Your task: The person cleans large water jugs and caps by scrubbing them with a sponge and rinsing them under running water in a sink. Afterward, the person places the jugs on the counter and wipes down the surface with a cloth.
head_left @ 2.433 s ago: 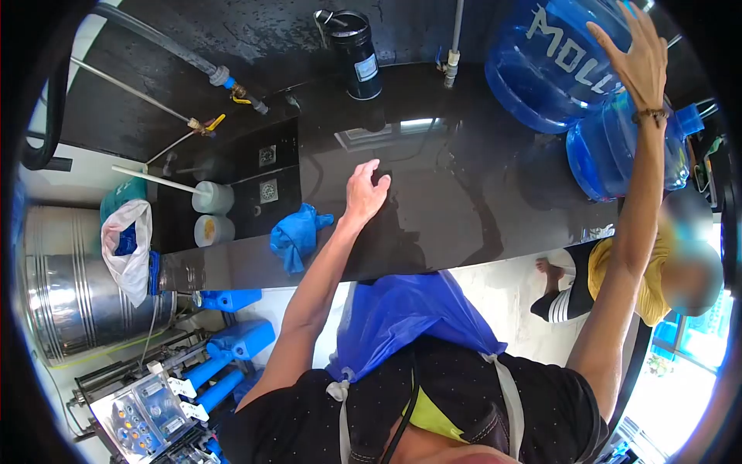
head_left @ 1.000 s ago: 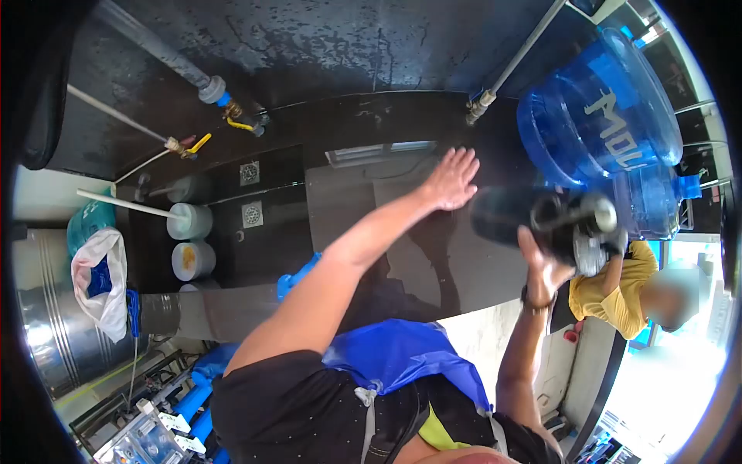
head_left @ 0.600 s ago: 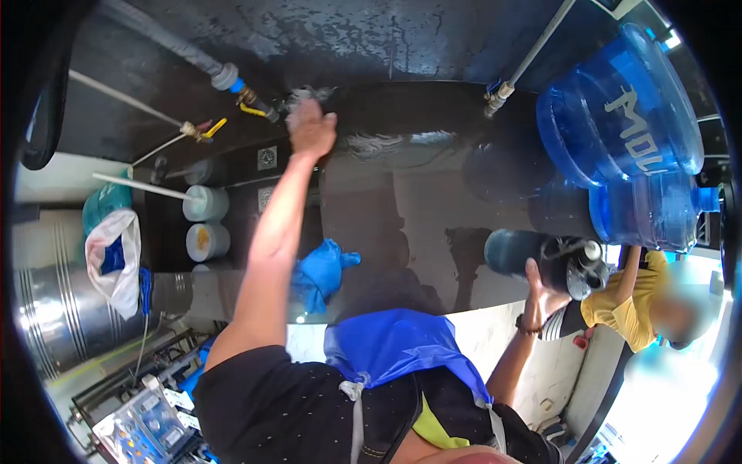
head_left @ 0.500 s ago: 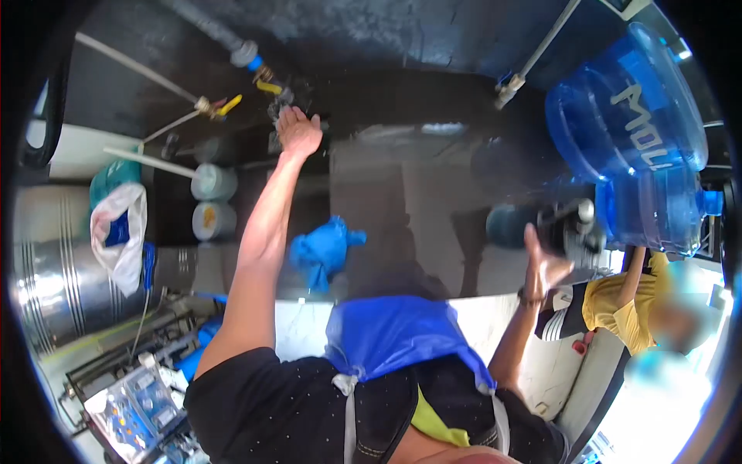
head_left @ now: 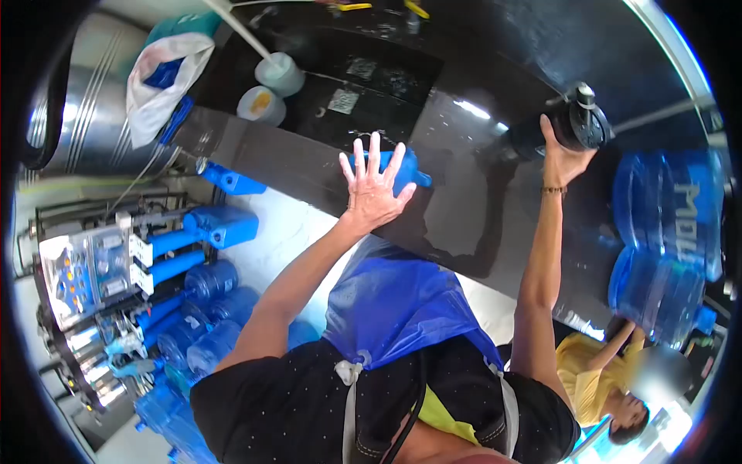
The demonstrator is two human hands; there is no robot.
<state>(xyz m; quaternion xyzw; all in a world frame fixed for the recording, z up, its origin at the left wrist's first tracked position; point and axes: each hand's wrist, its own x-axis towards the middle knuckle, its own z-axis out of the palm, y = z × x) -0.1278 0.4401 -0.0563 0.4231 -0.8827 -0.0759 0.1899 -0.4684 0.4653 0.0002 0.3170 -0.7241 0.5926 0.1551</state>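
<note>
My left hand (head_left: 375, 189), fingers spread, is over a crumpled blue cloth (head_left: 402, 172) near the front edge of the dark wet counter (head_left: 309, 166); whether it touches the cloth I cannot tell. On the right, my right hand (head_left: 566, 158) is wrapped round a black bottle (head_left: 576, 127) with a handle on its lid, tilted above the counter. The bottle's far end is dark and blurred. Right of that hand stand a large blue jug (head_left: 668, 205) with white lettering and a smaller blue jug (head_left: 657, 298).
Two white tubs (head_left: 263, 107) and square drain covers (head_left: 342, 100) lie at the back left. A white bag (head_left: 151, 100) hangs near a steel tank (head_left: 93, 85). Another person (head_left: 595, 375) in yellow is at the lower right. More blue jugs (head_left: 209, 348) stand on the floor.
The view has swung left and down. My left hand has left the tap area and come back to the cloth, fingers spread. My right hand has moved the bottle farther over the counter.
</note>
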